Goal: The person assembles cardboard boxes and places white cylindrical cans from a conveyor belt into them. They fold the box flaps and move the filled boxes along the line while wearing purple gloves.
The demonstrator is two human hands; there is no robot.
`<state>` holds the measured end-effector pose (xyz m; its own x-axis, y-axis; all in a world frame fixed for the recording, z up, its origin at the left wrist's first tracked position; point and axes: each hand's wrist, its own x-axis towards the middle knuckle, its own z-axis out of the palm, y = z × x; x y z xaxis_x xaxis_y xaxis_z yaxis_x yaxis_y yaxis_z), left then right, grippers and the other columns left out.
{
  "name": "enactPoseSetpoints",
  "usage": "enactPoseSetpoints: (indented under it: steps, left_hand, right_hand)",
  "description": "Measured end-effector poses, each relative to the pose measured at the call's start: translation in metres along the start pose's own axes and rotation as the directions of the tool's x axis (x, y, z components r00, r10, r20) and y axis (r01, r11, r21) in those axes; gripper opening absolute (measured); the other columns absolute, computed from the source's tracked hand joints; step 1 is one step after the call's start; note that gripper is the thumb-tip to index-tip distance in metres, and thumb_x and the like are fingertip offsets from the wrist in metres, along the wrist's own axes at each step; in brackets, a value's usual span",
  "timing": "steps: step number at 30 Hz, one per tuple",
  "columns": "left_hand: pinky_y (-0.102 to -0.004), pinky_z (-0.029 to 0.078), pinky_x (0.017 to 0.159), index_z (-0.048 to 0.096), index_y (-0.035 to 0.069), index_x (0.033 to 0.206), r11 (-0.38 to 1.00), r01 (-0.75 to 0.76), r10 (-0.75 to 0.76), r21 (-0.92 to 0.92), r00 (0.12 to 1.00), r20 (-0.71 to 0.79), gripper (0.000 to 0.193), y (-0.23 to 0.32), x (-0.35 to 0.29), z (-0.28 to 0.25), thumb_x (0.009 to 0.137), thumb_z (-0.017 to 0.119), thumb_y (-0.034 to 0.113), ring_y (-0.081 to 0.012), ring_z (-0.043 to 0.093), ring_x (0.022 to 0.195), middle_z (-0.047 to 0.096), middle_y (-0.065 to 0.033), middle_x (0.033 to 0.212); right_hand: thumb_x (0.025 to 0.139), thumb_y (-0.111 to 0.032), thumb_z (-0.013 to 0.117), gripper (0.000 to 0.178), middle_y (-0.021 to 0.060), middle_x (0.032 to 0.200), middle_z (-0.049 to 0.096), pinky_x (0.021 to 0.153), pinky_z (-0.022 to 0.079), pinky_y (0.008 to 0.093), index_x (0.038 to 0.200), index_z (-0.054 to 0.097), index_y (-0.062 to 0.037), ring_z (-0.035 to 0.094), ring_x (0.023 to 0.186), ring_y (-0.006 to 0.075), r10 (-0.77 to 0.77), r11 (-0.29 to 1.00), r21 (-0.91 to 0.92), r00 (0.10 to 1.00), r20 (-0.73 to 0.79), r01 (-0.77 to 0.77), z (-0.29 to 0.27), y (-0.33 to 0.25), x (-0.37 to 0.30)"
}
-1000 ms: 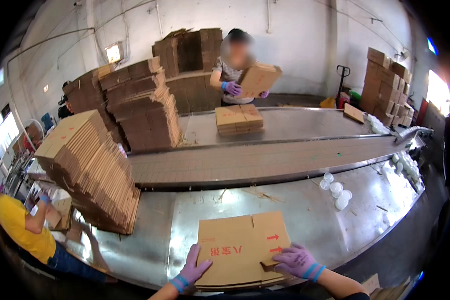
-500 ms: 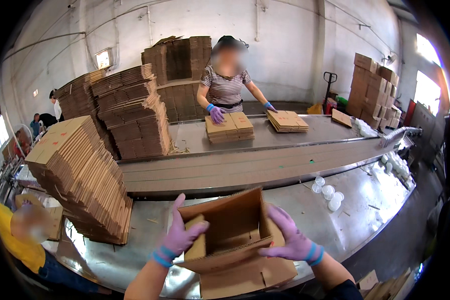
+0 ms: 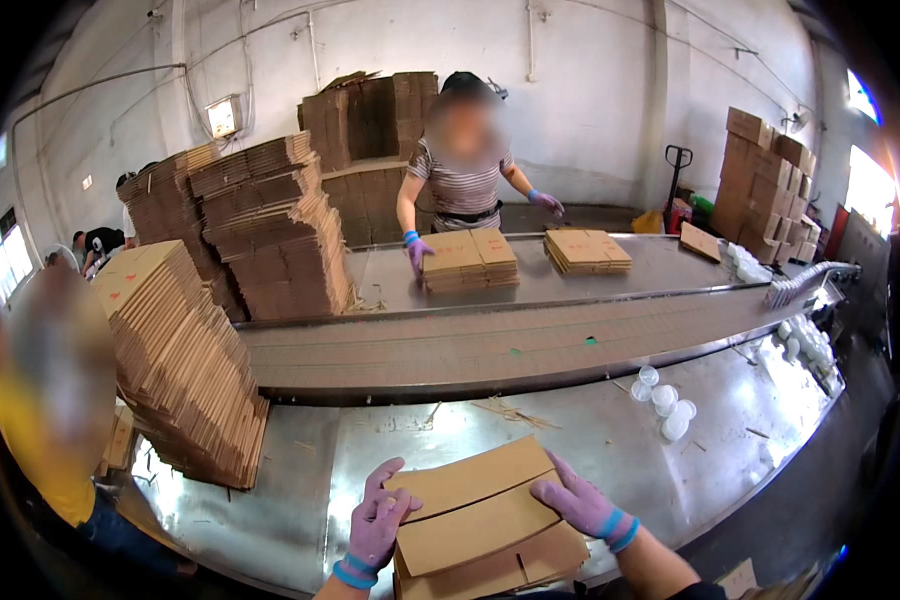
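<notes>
A brown cardboard box (image 3: 480, 495) is in front of me, with two long flaps facing up and a narrow gap between them. My left hand (image 3: 378, 515), in a purple glove, grips its left end, the thumb near the gap. At the other end my right hand (image 3: 580, 500), also gloved in purple, holds the edge with its thumb on the nearer flap. The box's sides and underside are mostly hidden. Below its near edge shows more brown cardboard (image 3: 490, 575) with a slit in it.
To the left leans a tall stack of flattened boxes (image 3: 185, 370). Beyond the metal table (image 3: 300, 455) runs a conveyor (image 3: 450, 350). A person (image 3: 460, 180) across it touches a cardboard stack (image 3: 470, 265). Clear plastic cups (image 3: 667, 405) lie at right. Another person (image 3: 40, 430) is at far left.
The box was open toward me with its inside showing; now its flaps lie across the top. Both hands have shifted lower. The person opposite has lifted one hand off the right-hand cardboard stack.
</notes>
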<state>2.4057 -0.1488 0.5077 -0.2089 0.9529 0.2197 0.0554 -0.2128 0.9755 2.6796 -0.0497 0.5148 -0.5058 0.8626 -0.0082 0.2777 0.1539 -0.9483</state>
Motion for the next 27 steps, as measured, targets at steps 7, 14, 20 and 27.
enactPoseSetpoints:
  steps: [7,14,20,27]
  left_hand:
    - [-0.0419,0.024,0.110,0.039,0.003,0.137,0.982,-0.154,0.129,0.109,0.968,0.214,0.059,0.047,-0.007,-0.018,0.085,0.063,0.016,-0.0282,0.035,0.129,0.041,-0.0133,0.139]
    - [-0.0394,0.043,0.092,0.057,0.020,0.123,0.587,-0.668,-0.020,0.458,0.553,0.833,0.037,-0.003,-0.024,-0.011,0.087,0.059,0.032,-0.0282,0.051,0.105,0.052,-0.0089,0.121]
    - [-0.0427,0.044,0.090,0.067,0.016,0.107,0.858,-0.324,-0.206,0.398,0.494,0.845,0.026,0.028,0.014,-0.001,0.089,0.053,0.029,-0.0306,0.055,0.107,0.063,-0.0073,0.110]
    - [-0.0397,0.049,0.081,0.064,0.020,0.115,0.874,-0.309,-0.261,0.375,0.353,0.899,0.035,0.013,0.061,0.019,0.090,0.050,0.041,-0.0295,0.063,0.093,0.066,-0.0106,0.105]
  right_hand:
    - [0.077,-0.055,0.068,0.101,0.0205,0.128,0.054,0.091,0.046,0.0346,0.145,0.018,0.0003,0.059,0.110,0.0289,0.111,0.943,-0.332,0.959,0.260,-0.019,-0.031,-0.060,-0.015]
    - [0.087,-0.018,0.059,0.057,0.0122,0.130,0.053,0.097,0.042,0.0303,0.140,0.039,-0.0114,0.053,0.113,0.0168,0.002,0.966,-0.255,0.979,0.204,0.051,0.002,0.158,-0.108]
    - [0.086,-0.020,0.066,0.061,0.0190,0.118,0.061,0.093,0.046,0.0305,0.137,0.038,0.0001,0.059,0.110,0.0215,0.208,0.948,-0.267,0.971,0.117,-0.171,-0.055,0.075,0.026]
    - [0.094,-0.032,0.050,0.042,0.0121,0.120,0.061,0.099,0.041,0.0317,0.130,0.051,-0.0117,0.055,0.114,0.0248,-0.061,0.903,-0.358,0.894,0.444,0.239,-0.004,0.161,0.183]
